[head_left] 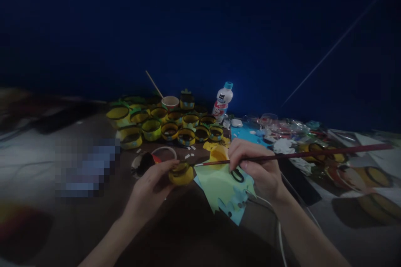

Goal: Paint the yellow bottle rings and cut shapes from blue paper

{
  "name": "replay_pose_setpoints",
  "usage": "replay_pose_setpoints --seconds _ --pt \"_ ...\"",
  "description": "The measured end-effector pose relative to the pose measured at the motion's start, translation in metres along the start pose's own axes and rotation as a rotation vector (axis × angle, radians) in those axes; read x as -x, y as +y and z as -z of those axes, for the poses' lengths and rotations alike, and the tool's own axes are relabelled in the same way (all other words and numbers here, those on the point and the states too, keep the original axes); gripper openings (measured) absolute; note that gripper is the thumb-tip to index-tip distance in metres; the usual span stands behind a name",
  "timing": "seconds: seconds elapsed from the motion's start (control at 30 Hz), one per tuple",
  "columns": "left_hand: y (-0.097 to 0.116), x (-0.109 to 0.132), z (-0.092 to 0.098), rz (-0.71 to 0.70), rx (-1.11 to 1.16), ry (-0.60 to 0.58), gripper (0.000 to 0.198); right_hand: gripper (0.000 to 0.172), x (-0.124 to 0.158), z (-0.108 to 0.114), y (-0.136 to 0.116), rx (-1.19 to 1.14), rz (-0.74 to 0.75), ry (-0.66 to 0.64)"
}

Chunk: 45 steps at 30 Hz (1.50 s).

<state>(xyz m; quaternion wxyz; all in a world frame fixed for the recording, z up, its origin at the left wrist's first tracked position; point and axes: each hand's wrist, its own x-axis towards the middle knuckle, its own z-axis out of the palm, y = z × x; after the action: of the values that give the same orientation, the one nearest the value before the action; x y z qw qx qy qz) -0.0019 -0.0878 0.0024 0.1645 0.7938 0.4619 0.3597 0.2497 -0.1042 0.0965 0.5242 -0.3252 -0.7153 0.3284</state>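
My left hand point(150, 187) is closed on a small yellow ring point(181, 174), held upright above the dark table. My right hand point(258, 167) grips a long paintbrush point(300, 154) with a dark red handle. The brush's pale tip points left at the yellow ring, very near its right side; whether they touch I cannot tell. Under the right hand lie sheets of pale green and blue paper point(209, 187) with cut edges. A black loop point(238, 175), perhaps a scissors handle, shows just below its fingers.
Several yellow rings point(152, 129) with dark rims and green tops stand behind the hands. Beyond them are a paper cup point(171, 102) with a stick and a white bottle point(222, 102) with a blue cap. Clear plastic scraps point(291, 127), crumpled tissue point(285, 146) and a white cable point(280, 233) lie rightward.
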Motion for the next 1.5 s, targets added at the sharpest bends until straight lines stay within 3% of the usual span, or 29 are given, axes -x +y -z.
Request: replay_pose_setpoints --seconds 0.2,0.5,0.63,0.77,0.83,0.97,1.17,1.33,1.5 --pt "0.000 -0.002 -0.001 -0.104 -0.009 0.028 0.032 0.021 -0.003 -0.002 -0.004 -0.010 0.001 -0.014" --pt "0.001 0.000 -0.001 -0.043 0.000 0.044 0.034 0.020 -0.005 -0.009 -0.012 -0.115 0.013 -0.024" --pt "0.000 0.000 -0.004 0.074 0.041 0.053 0.036 0.020 -0.006 -0.010 -0.010 -0.208 0.031 -0.003" --pt "0.000 0.001 -0.009 0.270 0.211 0.046 0.037 0.023 -0.005 -0.006 -0.005 -0.233 0.071 0.172" --pt "0.001 0.001 -0.011 0.310 0.295 0.063 0.038 0.027 -0.005 -0.002 -0.002 -0.288 0.067 0.239" --pt "0.004 -0.003 -0.009 0.310 0.392 0.052 0.041 0.025 -0.005 0.002 0.002 -0.345 0.034 0.241" --pt "0.022 -0.035 0.012 0.245 0.395 -0.002 0.045 0.014 -0.010 0.004 -0.002 -0.351 0.017 0.316" --pt "0.043 -0.077 0.031 0.163 0.382 -0.191 0.043 0.015 -0.013 0.010 -0.006 -0.321 0.069 0.279" --pt "0.055 -0.096 0.036 0.125 0.260 -0.182 0.044 0.012 -0.012 0.018 -0.003 -0.237 0.040 0.291"
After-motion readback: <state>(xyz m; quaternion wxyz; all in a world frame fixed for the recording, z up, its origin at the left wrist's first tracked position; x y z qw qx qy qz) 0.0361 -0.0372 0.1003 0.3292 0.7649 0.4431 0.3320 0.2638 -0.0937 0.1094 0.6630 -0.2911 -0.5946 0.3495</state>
